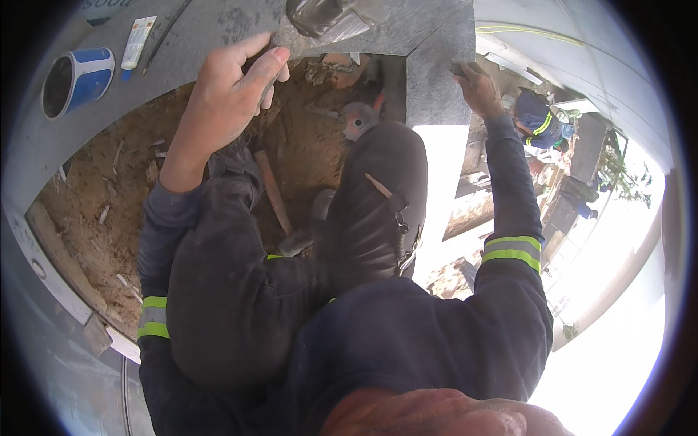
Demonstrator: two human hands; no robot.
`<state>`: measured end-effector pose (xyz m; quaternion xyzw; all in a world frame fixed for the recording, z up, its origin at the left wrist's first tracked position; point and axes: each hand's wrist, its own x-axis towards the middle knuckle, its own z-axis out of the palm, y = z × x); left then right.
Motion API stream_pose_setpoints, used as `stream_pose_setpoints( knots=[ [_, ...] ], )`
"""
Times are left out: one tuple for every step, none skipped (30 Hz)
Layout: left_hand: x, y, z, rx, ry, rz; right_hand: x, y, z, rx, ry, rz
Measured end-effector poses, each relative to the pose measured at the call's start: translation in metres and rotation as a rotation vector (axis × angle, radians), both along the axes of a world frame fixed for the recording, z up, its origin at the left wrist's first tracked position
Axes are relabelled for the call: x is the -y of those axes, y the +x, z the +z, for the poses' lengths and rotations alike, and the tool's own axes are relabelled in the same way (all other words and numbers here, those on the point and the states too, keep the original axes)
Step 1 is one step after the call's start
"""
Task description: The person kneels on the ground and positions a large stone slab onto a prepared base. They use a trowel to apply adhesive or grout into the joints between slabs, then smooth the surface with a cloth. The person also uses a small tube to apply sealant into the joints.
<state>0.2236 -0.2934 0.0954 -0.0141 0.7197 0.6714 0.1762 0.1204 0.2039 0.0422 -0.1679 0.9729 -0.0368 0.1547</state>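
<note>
A grey slab [440,87] runs across the top and down to the right, around a gap over dirt. My left hand [236,91] is closed at its inner edge, thumb and forefinger pressed together; what lies between them is hard to make out. Close to those fingertips, a dark glossy lump of paste [314,16] lies on the slab beside a flat scraper-like piece [345,29]. On the slab's right outer edge, my right hand [481,93] has its fingers curled in, with something small and dark at the tips.
A blue and white can [91,76] and a white tube [138,42] with a blue cap stand at upper left. Below, a hammer [270,185] and an angle grinder [358,120] are by my legs. Another person [536,120] bends down at the right, among rubble.
</note>
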Motion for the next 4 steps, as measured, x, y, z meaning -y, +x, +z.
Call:
stream_pose_setpoints(
  knots=[
    [0.000, -0.001, 0.000, -0.014, 0.009, 0.002, -0.002, 0.001, 0.005, 0.030, 0.015, -0.026],
    [0.000, -0.001, -0.002, -0.026, 0.018, 0.004, -0.004, 0.000, 0.009, 0.061, 0.031, -0.052],
    [-0.002, 0.000, -0.004, -0.036, 0.027, 0.007, -0.006, -0.004, 0.012, 0.099, 0.022, -0.069],
    [-0.002, 0.001, -0.006, -0.034, 0.028, 0.007, -0.008, -0.010, 0.015, 0.139, 0.012, -0.090]
  ],
)
